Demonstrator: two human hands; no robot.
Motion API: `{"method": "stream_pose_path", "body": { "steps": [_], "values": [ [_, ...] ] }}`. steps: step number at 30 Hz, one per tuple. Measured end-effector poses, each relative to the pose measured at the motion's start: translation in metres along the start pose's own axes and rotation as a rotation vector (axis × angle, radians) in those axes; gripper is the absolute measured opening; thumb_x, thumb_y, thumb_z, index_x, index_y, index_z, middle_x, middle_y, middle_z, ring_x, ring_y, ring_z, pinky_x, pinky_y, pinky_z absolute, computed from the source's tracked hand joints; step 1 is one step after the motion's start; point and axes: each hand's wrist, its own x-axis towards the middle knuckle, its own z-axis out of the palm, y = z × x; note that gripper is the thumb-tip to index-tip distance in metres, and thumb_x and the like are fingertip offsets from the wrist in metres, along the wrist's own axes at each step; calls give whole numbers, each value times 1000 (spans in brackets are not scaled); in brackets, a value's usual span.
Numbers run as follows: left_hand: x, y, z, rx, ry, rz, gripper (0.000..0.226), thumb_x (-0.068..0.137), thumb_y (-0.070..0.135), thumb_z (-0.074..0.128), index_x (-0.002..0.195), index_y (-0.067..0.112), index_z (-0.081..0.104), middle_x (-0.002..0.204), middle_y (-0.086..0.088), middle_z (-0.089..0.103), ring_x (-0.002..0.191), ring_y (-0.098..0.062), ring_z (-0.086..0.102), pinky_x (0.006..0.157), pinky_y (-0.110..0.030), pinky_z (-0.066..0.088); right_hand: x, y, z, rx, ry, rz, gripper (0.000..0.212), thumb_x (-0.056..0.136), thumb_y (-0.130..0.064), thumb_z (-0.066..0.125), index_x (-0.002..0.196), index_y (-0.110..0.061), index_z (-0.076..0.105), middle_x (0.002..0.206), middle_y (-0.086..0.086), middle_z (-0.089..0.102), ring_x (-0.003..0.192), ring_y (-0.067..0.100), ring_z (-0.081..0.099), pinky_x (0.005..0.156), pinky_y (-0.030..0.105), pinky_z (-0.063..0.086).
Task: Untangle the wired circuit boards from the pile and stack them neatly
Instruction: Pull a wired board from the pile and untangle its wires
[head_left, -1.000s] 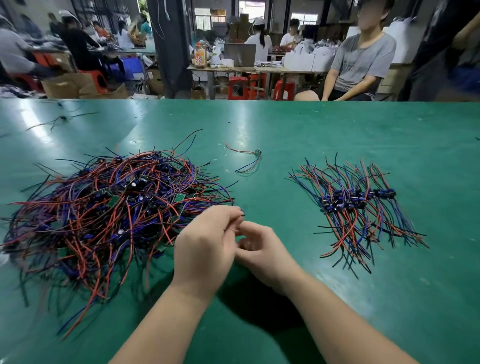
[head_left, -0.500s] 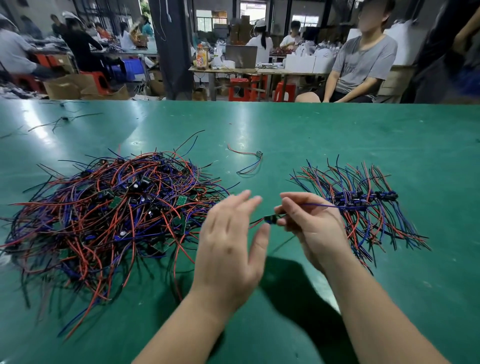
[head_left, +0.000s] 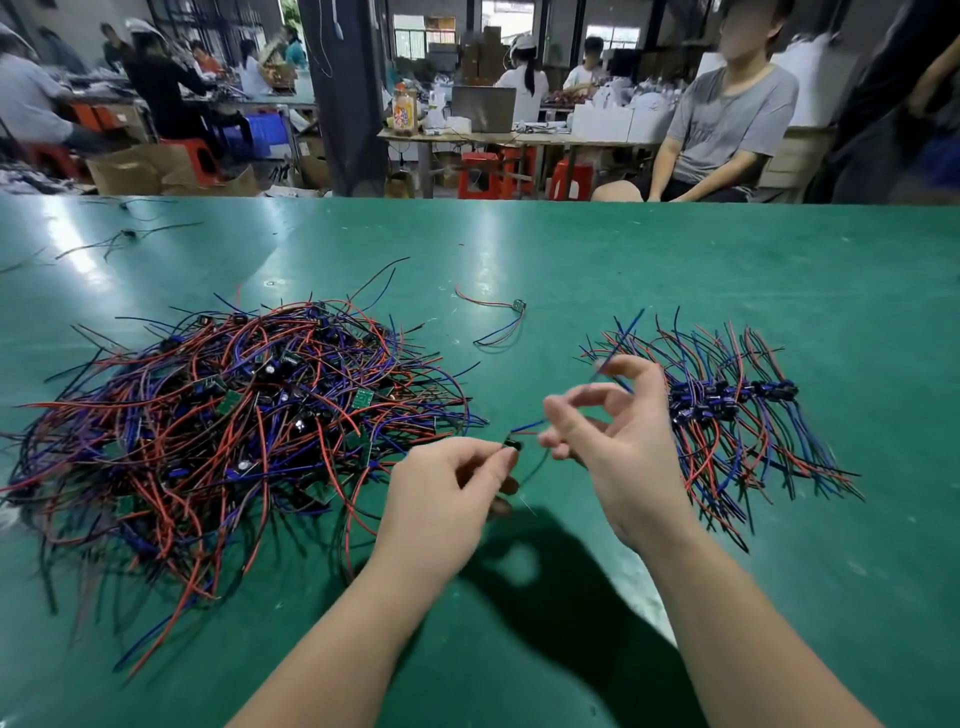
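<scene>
Left hand pinches board; blue wire points up-right.

An electronics assembly workshop: green worktable, seated workers, cardboard boxes, red stools.

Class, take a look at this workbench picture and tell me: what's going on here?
A person is sorting at a green table. Their left hand pinches one small wired circuit board, and the right hand holds its blue wire, between two heaps. The tangled pile lies to the left; the neat stack, boards lined up, lies to the right. One loose board with wires lies farther back.
</scene>
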Motion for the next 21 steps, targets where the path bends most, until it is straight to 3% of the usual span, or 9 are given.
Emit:
{"method": "stream_pose_path", "body": {
  "steps": [2,5,7,9,11,14,18,21],
  "values": [
    [2,7,1,-403,-21,-261,12,87,17,64,78,10,68,59,-1,67,43,-10,58,45,-24,52,2,-4,-8,15,44,-10,25,88,-12,64,82,-18,41,65,3,48,38,17,48,36,22,35],
    [5,14,-3,-705,-52,-460,18,85,25,62,83,7,67,55,4,62,40,-3,53,41,-18,48,3,-11,-16,-106,-170,188,34,85,-30,63,57,-13,53,50,7,52,34,18,45,34,19,31],
    [7,17,-6,-803,-50,-538,20,85,28,61,83,9,68,54,7,60,39,0,51,40,-14,47,2,-13,-18,-264,-365,342,32,86,-27,64,59,-10,66,65,8,67,48,19,60,40,22,41],
    [8,19,-8,-876,-33,-600,22,86,29,61,80,11,69,54,8,58,37,1,50,39,-12,46,1,-11,-20,-369,-491,377,23,89,-24,63,73,-12,76,91,-1,73,75,15,68,57,22,49],
    [9,20,-9,-909,-19,-624,23,86,30,61,76,11,70,54,8,58,37,1,50,38,-12,46,0,-8,-19,-362,-542,376,21,85,-34,63,84,-18,77,102,-3,73,82,11,67,64,19,49],
    [8,18,-6,-859,-62,-619,24,88,28,61,75,9,68,53,6,58,37,0,50,38,-12,46,-4,-1,-7,-212,-519,374,35,73,-45,62,92,-17,73,93,2,72,69,13,61,59,20,45],
    [-1,14,5,-702,-225,-581,23,86,25,61,69,11,58,52,4,57,36,-1,47,38,-15,46,0,8,3,-7,-291,313,34,60,-41,71,76,-11,76,67,4,65,57,14,50,56,25,35],
    [-4,12,8,-627,-291,-560,24,88,25,61,71,8,60,55,1,61,36,-3,48,38,-17,46,3,9,-5,-7,-294,348,31,55,-37,76,69,-9,74,60,7,63,54,17,52,56,27,35]
  ]
}}
